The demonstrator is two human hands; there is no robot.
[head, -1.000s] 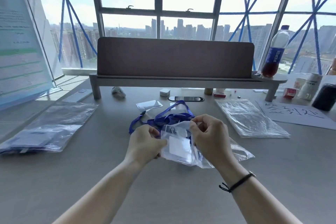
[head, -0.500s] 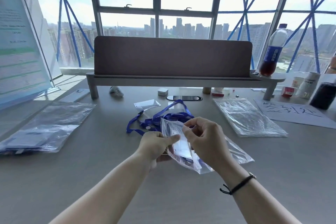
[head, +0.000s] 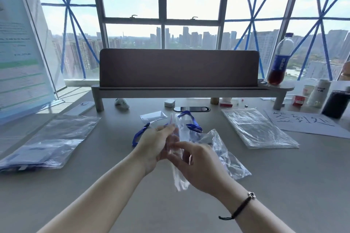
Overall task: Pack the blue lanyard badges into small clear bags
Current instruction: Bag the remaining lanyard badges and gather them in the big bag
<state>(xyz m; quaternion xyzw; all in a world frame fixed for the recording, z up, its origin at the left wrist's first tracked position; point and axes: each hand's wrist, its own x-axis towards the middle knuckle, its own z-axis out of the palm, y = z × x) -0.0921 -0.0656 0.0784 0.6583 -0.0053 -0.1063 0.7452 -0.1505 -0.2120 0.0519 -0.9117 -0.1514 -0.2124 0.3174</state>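
A small clear bag [head: 180, 176] stands nearly on edge above the desk between both hands. My left hand [head: 155, 143] grips its upper part from the left. My right hand [head: 197, 164] pinches it from the right, forefinger stretched across. Behind the hands lie the blue lanyards [head: 191, 123] with a clear badge holder [head: 153, 116] on the desk. A second crumpled clear bag [head: 225, 155] lies just right of the hands. Whether a badge is inside the held bag is blurred.
A stack of clear bags [head: 257, 128] lies at the right, a large plastic bag with packed items [head: 51, 142] at the left. A shelf riser [head: 189, 89] crosses the back, carrying a cola bottle [head: 280, 60]. A paper sign [head: 303, 121] and cups [head: 318, 92] sit far right.
The held bag has turned from facing flat to standing on edge and lifted slightly. Both hands shifted their grip along it. The second crumpled bag now shows at the right.
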